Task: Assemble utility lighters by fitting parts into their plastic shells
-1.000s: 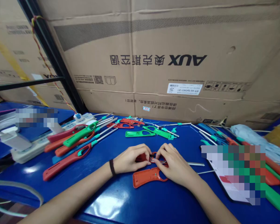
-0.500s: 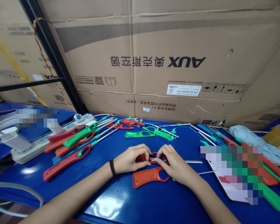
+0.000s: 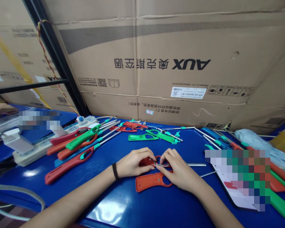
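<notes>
My left hand [image 3: 136, 162], with a dark band at the wrist, grips the handle end of an opened red lighter shell [image 3: 146, 162]. From its far end a metal tube [image 3: 197, 164] points right. My right hand [image 3: 178, 167] is closed over the trigger-ring end, thumb and finger pinching a thin wire [image 3: 161, 165] above the shell. Its exact end is hidden by the fingers. Just in front of both hands lies the other red lighter half [image 3: 144, 183], hollow side up, its ring partly under my right hand. A thin rod [image 3: 208, 174] sticks out past my right wrist.
Assembled lighters [image 3: 71, 164] lie at left beside a power strip [image 3: 30, 153]. Green shell halves [image 3: 142, 137] and red ones [image 3: 130, 126] lie behind my hands. At right are a phone-like slab [image 3: 235, 193] and more lighters [image 3: 281, 202]. Another person's hand [image 3: 1, 110] shows far left.
My fingers have shifted slightly on the shell, and the thin wire now shows between them. Another person's hand has come into view at the far left.
</notes>
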A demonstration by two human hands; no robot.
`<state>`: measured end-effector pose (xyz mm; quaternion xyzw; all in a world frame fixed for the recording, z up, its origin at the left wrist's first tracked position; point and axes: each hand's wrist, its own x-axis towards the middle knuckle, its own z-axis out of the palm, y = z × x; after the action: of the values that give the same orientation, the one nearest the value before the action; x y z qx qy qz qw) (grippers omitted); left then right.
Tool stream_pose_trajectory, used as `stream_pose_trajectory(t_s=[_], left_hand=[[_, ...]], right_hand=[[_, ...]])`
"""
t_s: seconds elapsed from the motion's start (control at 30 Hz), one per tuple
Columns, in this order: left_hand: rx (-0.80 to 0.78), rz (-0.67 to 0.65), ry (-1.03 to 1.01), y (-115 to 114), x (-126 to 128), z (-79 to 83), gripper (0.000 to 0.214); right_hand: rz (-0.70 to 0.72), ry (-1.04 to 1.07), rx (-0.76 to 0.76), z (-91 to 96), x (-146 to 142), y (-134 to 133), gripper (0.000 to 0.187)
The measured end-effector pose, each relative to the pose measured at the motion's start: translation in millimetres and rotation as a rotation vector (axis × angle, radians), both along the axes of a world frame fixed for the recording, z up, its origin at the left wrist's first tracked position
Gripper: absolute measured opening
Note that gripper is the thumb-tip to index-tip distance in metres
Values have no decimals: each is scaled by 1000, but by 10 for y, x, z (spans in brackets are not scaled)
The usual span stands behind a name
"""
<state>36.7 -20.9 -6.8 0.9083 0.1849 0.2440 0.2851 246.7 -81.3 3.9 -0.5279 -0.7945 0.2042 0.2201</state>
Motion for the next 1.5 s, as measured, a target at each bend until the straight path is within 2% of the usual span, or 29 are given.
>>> stream_pose_trajectory(t_s=[0.5, 0.77, 0.9, 1.0, 1.1, 1.2, 1.5], left_hand=[[11, 7, 7, 0, -3, -7, 21], [13, 10, 13, -2, 0, -12, 14], [6, -2, 5, -9, 10, 2, 11], [4, -11, 2, -14, 12, 10, 10], [2, -16, -2, -18, 10, 8, 9], [-5, -12, -1, -23, 9, 3, 8], [-3, 15, -3, -28, 23, 12, 9]], right_hand=[[14, 14, 6, -26, -1, -16, 9], [15, 12, 18, -30, 3, -9, 11], [63, 16, 10, 2, 3, -18, 6], [84, 27, 4, 24, -1, -21, 10], [70, 35, -6, 18, -1, -16, 3], [53, 38, -19, -7, 3, -8, 8], [43, 58, 14, -6, 3, -3, 6]])
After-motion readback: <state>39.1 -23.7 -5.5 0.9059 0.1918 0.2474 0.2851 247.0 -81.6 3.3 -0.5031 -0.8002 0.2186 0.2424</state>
